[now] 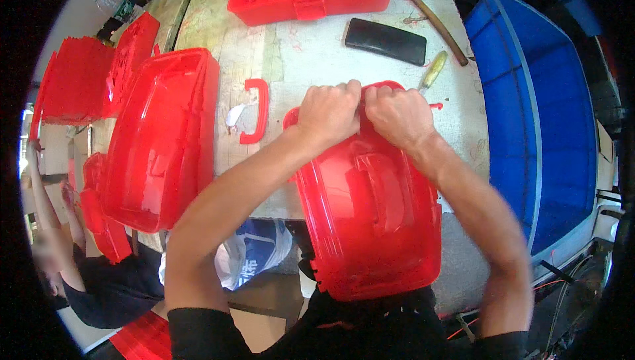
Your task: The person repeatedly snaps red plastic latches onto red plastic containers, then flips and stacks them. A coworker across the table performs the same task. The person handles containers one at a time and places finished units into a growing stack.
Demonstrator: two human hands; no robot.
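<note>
A glossy red plastic toolbox lid [370,218] with a recess in its middle lies lengthwise before me, its near end close to my body. At its far end, my left hand [331,110] and my right hand [400,114] are side by side, both closed with knuckles up. They grip the lid's far edge; the fingertips are hidden underneath. Left of my left hand rests a loose red carrying handle [262,111], beside a small white scrap [235,115]. A knife with a yellowish handle [434,68] lies beyond my right hand, its blade partly out of sight.
A red box of plastic strips [312,8], a black phone [385,41] and a hammer [442,29] occupy the far table. Leftward stand an open red box [159,142] and more red parts [74,79]. A blue crate [534,128] borders the right. Another person's arm [47,195] shows at left.
</note>
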